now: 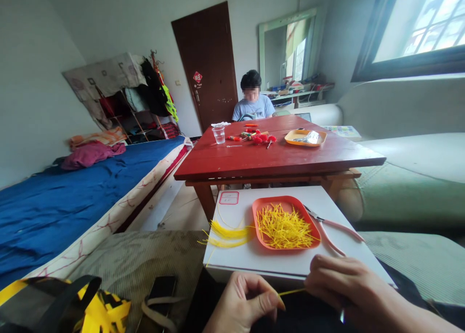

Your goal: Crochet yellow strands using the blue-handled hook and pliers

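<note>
Both hands sit low at the bottom of the view, over the person's lap. The left hand point(244, 301) is curled narrow, thumb and forefinger pinched on one end of a short yellow strand point(291, 292). The right hand point(343, 287) is closed on the other end, so the strand runs level between them, pulled roughly straight. Whether it is wire or plastic cannot be told from here.

Supply is kept within reach: an orange tray point(260, 208) full of loose cut yellow pieces point(284, 228) sits on a white board point(254, 260) just ahead of the hands, likely serving as a lap surface. A bundle of longer yellow strands point(228, 234) lies on the board just left of the tray, hanging off the edge. Pink-handled pliers point(329, 226) lie touching the tray's right side, handles toward the right hand, probably parked for a quick grab.

The held strand is below the board's near edge, apart from the tray.

Further off, a red desk point(276, 161) carries a clear cup point(219, 134), red and orange bits point(256, 135) and a second tray point(305, 138). Another person point(253, 108) sits behind it. A bed point(72, 197) with a blue sheet runs along the left.
</note>
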A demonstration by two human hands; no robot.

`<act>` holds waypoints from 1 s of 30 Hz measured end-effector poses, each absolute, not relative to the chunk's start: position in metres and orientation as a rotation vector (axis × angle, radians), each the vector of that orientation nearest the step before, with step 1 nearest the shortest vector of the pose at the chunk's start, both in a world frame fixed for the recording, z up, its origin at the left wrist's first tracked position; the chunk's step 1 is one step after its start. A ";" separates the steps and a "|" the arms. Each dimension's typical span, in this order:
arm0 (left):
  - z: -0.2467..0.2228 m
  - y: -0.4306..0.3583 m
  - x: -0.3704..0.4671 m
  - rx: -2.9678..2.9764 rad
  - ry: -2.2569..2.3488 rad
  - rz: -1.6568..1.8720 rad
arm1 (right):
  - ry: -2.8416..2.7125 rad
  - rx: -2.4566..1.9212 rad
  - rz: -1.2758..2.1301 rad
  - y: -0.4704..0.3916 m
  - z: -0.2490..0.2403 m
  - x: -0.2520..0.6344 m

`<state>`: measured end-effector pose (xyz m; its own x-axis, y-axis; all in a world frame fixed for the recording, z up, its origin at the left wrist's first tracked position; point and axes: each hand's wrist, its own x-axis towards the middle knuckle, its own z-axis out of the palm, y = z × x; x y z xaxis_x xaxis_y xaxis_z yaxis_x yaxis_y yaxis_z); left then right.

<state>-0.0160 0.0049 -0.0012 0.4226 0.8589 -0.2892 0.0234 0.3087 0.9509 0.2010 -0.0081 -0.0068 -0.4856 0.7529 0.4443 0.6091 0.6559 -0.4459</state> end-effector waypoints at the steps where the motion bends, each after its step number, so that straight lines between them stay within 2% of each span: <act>1: -0.003 0.005 -0.014 1.030 0.962 0.727 | -2.225 -1.086 0.402 -0.008 -0.006 0.198; 4: -0.003 0.003 -0.007 0.988 0.976 0.883 | -2.099 -1.233 0.705 -0.008 -0.003 0.187; 7: 0.001 -0.001 -0.003 1.301 1.105 1.039 | -1.998 -1.311 0.888 -0.007 -0.002 0.179; 13: 0.002 -0.005 -0.002 1.825 1.136 1.147 | -1.562 -1.183 1.521 -0.005 0.001 0.172; 22: -0.011 0.003 -0.010 2.587 0.834 1.209 | -1.306 -1.114 1.751 0.000 -0.011 0.165; 30: -0.001 0.010 -0.001 3.064 0.657 1.468 | -1.145 -1.183 1.934 0.002 -0.022 0.166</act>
